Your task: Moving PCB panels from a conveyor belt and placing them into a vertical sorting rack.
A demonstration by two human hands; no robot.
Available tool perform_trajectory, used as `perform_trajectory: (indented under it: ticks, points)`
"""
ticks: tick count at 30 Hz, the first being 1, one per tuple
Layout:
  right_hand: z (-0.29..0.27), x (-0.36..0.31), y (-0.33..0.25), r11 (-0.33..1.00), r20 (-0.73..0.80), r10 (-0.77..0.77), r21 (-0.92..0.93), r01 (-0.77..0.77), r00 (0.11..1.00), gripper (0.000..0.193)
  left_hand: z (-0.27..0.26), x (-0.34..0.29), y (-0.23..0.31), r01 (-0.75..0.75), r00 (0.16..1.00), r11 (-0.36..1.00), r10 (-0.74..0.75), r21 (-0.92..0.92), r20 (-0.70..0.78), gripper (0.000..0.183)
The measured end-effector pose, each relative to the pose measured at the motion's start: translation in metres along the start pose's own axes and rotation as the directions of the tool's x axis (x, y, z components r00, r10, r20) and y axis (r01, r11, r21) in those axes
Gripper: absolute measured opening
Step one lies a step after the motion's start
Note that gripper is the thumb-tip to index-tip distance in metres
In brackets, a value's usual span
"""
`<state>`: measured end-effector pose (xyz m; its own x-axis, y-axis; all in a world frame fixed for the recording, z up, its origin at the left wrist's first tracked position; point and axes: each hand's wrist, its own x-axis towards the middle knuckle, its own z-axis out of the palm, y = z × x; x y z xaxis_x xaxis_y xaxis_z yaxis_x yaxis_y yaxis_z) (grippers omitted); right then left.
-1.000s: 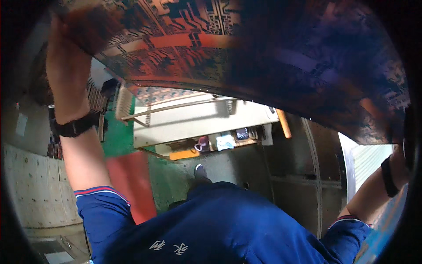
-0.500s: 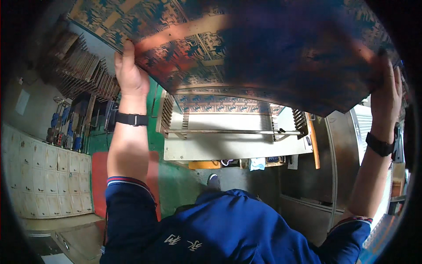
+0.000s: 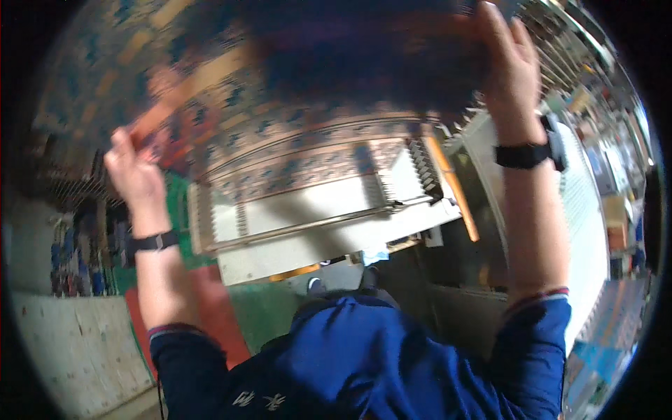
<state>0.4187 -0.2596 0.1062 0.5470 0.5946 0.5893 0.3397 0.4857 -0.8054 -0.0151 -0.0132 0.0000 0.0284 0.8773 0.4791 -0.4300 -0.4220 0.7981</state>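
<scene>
A large copper-and-dark patterned circuit board panel [image 3: 315, 56] is held up across the top of the view, smeared by motion. My left hand [image 3: 140, 175] is closed on its lower left edge. At its right side, my right hand [image 3: 514, 80] grips the edge with the fingers fairly straight; the fingertips are partly lost against the dark panel. Below the raised panel stands a slotted rack [image 3: 304, 227] with toothed sides and a metal front bar. Another patterned board [image 3: 301, 168] shows inside the rack, its upper part hidden by the panel in my hands.
The rack rests on a white table [image 3: 252, 264]. An orange-yellow bar [image 3: 451, 185] slants along its right end. A dark metal cabinet [image 3: 458, 245] stands to the right, with a whitish ribbed surface [image 3: 577, 231] beyond. Pale lockers [image 3: 77, 343] are at lower left, beside a red floor patch [image 3: 217, 308].
My view has turned, so the rack and table appear tilted and further left. Both hands appear further left with the panel still between them; the left sits lower and the right higher.
</scene>
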Motion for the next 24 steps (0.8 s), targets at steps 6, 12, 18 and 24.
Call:
perform_trajectory:
  ticks: [6, 12, 18, 24]
  points:
    - [0.028, -0.016, -0.004, 0.973, 0.083, -0.039, 0.229, 0.019, 0.996, 0.019, -0.002, -0.003, 0.001, -0.026, 0.996, 1.0, 0.025, -0.009, -0.084, 0.037]
    - [0.02, -0.007, 0.021, 0.996, 0.009, -0.045, 0.075, 0.044, 0.999, 0.019, 0.021, -0.01, 0.005, -0.011, 0.995, 1.0, 0.013, 0.019, -0.101, 0.034]
    - [-0.001, -0.014, 0.073, 0.988, -0.014, 0.016, 0.152, -0.013, 1.0, 0.028, 0.004, -0.011, -0.013, -0.074, 0.993, 0.99, 0.084, 0.119, -0.08, 0.027]
    - [-0.018, -0.025, 0.054, 0.919, -0.011, -0.01, -0.393, 0.005, 1.0, 0.059, 0.028, -0.015, 0.005, -0.129, 0.987, 0.984, 0.139, 0.121, -0.077, 0.025]
